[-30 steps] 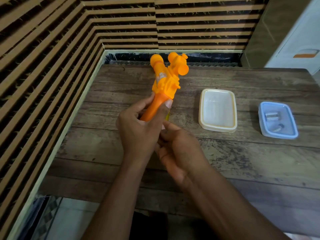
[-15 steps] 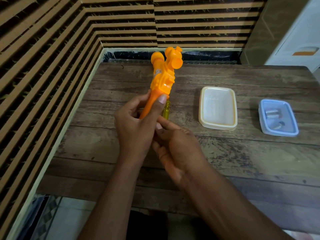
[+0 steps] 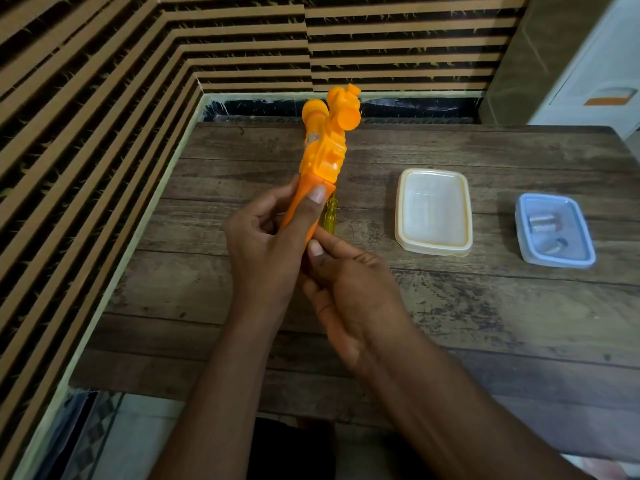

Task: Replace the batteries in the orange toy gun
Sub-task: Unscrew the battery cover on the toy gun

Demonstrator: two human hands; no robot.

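Note:
The orange toy gun (image 3: 323, 147) is held up above the wooden table (image 3: 450, 306), its barrel end pointing away from me. My left hand (image 3: 266, 244) grips its darker orange handle, thumb laid along the top. My right hand (image 3: 346, 292) holds the bottom of that handle from the right, thumb tip pressed on it. A yellow-handled screwdriver (image 3: 329, 216) lies on the table just behind the handle, mostly hidden. A blue-rimmed box (image 3: 554, 230) at the right holds batteries.
An empty white container with a yellowish rim (image 3: 434, 211) sits on the table between the gun and the blue box. Striped slatted walls close the table in at the left and back. A white appliance (image 3: 595, 81) stands at the far right.
The gun has tilted a little and its handle has shifted in my hands. My right thumb has moved up onto the handle's bottom end. The containers have stayed put.

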